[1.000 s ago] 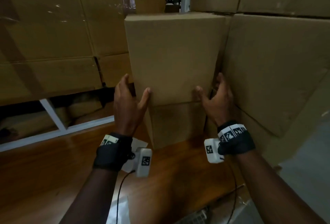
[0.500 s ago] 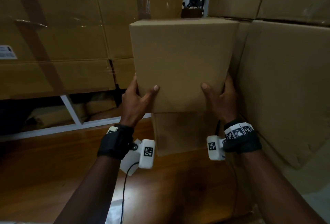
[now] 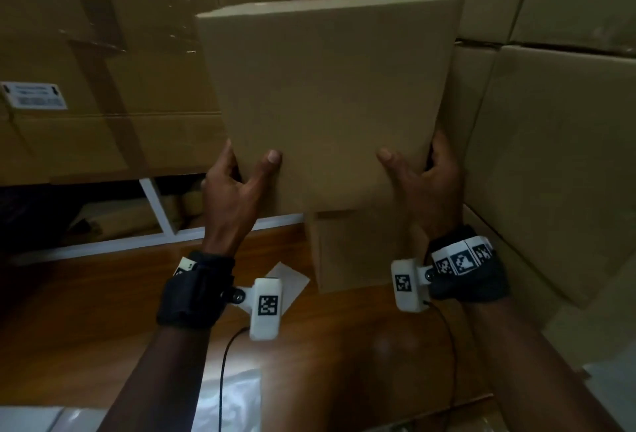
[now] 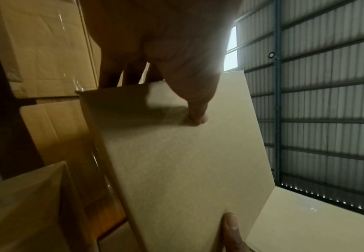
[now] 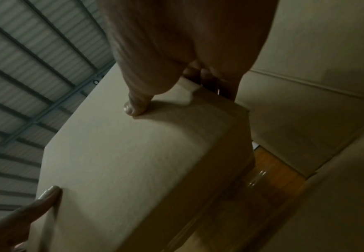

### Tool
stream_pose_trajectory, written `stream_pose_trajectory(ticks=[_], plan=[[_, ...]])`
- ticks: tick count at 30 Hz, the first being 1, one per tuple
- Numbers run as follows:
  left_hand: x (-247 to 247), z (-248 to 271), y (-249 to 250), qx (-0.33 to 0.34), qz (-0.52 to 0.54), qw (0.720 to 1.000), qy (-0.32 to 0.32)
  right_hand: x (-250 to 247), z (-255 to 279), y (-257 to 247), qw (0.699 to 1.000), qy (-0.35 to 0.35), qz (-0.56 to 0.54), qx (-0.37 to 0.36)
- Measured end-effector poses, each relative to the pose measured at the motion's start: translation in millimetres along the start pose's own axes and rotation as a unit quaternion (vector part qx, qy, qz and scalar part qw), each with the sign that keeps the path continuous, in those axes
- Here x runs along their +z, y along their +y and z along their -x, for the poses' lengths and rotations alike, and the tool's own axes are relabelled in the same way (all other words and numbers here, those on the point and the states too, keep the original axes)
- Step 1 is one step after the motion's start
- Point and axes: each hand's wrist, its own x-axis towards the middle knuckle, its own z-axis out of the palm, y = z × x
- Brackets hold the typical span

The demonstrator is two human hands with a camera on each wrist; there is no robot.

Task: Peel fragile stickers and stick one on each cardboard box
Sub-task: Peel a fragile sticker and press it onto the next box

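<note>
A plain brown cardboard box is held up in the air, its near face toward me. My left hand grips its lower left corner, thumb on the front face, fingers behind the side. My right hand grips the lower right corner the same way. The left wrist view shows the box with my left thumb pressed on it; the right wrist view shows the box under my right thumb. A second smaller box stands on the wooden table below. A white paper sheet lies on the table by my left wrist.
Large taped cardboard boxes are stacked at the left, one bearing a white label. More big boxes wall off the right side. A white shelf frame runs behind the table. Clear plastic lies at the near edge.
Both hands have lifted the box upward and toward me; it now sits clear above the smaller box it rested on.
</note>
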Motion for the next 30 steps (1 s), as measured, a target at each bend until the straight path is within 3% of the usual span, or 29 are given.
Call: stream_pose_trajectory(ticks=[8, 16, 25, 30], plan=[[-115.5, 23.0, 5.7, 0.005, -0.011, 1.0, 0.016, 73.7, 62.2, -54.2, 0.999, -0.002, 0.01, -0.041], [-257.9, 54.0, -15.3, -0.014, -0.048, 0.998, 0.029, 178.8, 149.3, -82.9, 0.997, -0.05, -0.019, 0.062], [-343.7, 81.7, -72.5, -0.103, -0.085, 0.989, 0.055, 259.2, 204.0, -56.6, 0.973, -0.157, -0.033, 0.167], [-359.5, 97.8, -122.2, -0.176, -0.128, 0.975, 0.049, 284.3, 222.9, -11.6, 0.942, -0.232, 0.079, 0.228]])
